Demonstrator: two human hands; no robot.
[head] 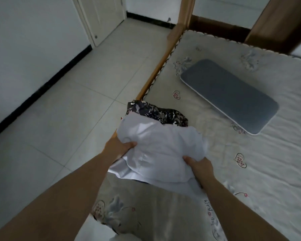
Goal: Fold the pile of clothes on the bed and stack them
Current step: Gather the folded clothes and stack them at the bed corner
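A folded white garment [160, 146] hangs just above the bed's left edge, held between both hands. My left hand [119, 146] grips its left side, thumb on top of the cloth. My right hand [200, 166] grips its right near corner, thumb on top, fingers hidden underneath. A dark patterned garment [156, 113] lies crumpled on the bed just beyond the white one, partly covered by it. Loose white cloth [122, 173] hangs below the folded piece.
The bed's pale embroidered cover [250, 171] spreads to the right. A flat grey pillow [229, 96] lies at the far middle. The wooden bed frame [156, 70] runs along the left edge, with tiled floor [59, 119] and a door [102, 18] beyond.
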